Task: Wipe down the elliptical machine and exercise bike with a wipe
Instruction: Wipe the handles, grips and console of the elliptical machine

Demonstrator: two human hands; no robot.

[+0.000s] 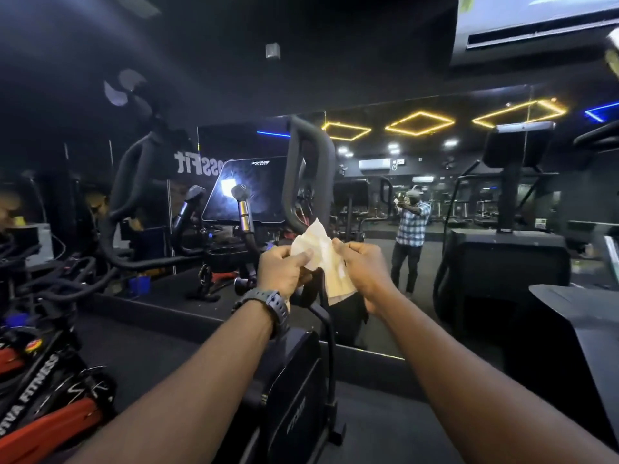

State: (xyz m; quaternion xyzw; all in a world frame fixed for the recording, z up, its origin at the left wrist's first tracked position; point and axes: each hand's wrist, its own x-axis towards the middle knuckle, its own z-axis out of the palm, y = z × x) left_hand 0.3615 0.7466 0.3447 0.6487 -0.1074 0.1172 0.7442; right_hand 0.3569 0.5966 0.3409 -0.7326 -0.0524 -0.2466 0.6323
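Pale and creased, the wipe (pixel 321 259) hung between my two grips: left hand (pixel 283 271) pinched its left edge, right hand (pixel 363 266) its right. Behind it stood the elliptical (pixel 298 406), its console (pixel 249 189) glaring. A wall mirror (pixel 435 182) reflected the dark gym's yellow ceiling lights (pixel 418 122).

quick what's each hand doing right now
Left hand: closed, pinching the left edge of the crumpled white paper wipe.
Right hand: closed, pinching the wipe's right edge.
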